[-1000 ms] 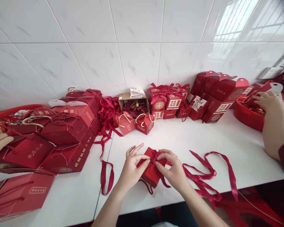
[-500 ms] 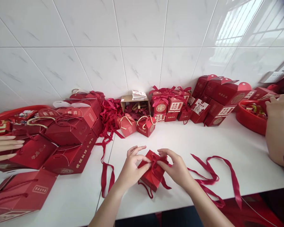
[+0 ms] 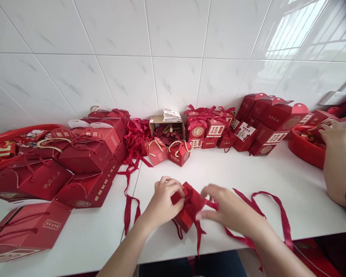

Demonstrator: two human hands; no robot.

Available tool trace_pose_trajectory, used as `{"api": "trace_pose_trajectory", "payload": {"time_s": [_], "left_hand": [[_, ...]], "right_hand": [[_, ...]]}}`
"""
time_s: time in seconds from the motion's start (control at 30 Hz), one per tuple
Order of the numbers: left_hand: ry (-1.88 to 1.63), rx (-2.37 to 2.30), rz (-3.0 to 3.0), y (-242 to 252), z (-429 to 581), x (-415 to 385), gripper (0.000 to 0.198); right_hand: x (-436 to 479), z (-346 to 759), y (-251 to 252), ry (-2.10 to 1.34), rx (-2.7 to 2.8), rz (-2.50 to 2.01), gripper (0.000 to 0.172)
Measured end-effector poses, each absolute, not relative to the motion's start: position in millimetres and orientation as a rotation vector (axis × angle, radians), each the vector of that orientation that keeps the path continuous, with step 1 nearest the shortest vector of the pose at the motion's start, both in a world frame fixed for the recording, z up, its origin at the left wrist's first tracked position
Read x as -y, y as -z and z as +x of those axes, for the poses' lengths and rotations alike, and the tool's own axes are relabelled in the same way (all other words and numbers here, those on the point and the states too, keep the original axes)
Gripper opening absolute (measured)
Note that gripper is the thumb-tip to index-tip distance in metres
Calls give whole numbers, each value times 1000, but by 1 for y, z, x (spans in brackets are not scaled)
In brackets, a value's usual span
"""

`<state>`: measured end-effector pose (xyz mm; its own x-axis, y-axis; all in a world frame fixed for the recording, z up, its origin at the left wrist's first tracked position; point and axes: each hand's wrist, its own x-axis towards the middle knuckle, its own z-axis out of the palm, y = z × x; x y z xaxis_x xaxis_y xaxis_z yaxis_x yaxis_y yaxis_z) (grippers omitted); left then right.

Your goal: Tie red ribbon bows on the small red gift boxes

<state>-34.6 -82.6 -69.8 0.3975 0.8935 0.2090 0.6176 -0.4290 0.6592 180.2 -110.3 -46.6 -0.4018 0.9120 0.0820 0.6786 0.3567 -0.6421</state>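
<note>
A small red box (image 3: 187, 220) with a dark red ribbon (image 3: 192, 203) on its top stands near the front of the white table. On its left side, my left hand (image 3: 167, 200) pinches the ribbon between thumb and index finger at the bow. My right hand (image 3: 219, 204), slightly blurred, is at the box's right side with thumb and fingers apart, close to the ribbon; whether it touches the ribbon is unclear. One ribbon tail hangs down the box's front. A long loose ribbon (image 3: 284, 215) lies to the right of my right hand.
Stacked red boxes (image 3: 83, 156) fill the left. Behind are a ribbon pile (image 3: 136, 138), an open carton (image 3: 168, 129), two small boxes (image 3: 179, 154) and ribboned boxes (image 3: 216, 130). A co-worker's arm (image 3: 337, 165) reaches over a red basin (image 3: 305, 152) at right.
My right hand has moved right, off the bow, and its fingers have spread. My left hand stays at the bow. Another person's hand at the far left has nearly left the view.
</note>
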Motion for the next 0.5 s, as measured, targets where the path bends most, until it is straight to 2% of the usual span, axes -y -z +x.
{"api": "trace_pose_trajectory", "payload": {"time_s": [0.1,0.2,0.23,0.43,0.5], "left_hand": [[-712,-1257,2204,58,-31,83,10],[-697,-1251,2131,54,-29,83,10],[-686,-1250,2113,54,-30,82,10],[-646,-1186,2095,53,-32,80,19],[-618,-1162,2081,54,-34,78,22]], "right_hand": [[84,174,45,-902,2096,-1244,38],[71,166,46,-1047,2131,-1140,10],[71,165,47,-1059,2127,-1129,8],[75,171,61,-983,2118,-1026,9],[75,175,68,-895,2218,-918,18]]}}
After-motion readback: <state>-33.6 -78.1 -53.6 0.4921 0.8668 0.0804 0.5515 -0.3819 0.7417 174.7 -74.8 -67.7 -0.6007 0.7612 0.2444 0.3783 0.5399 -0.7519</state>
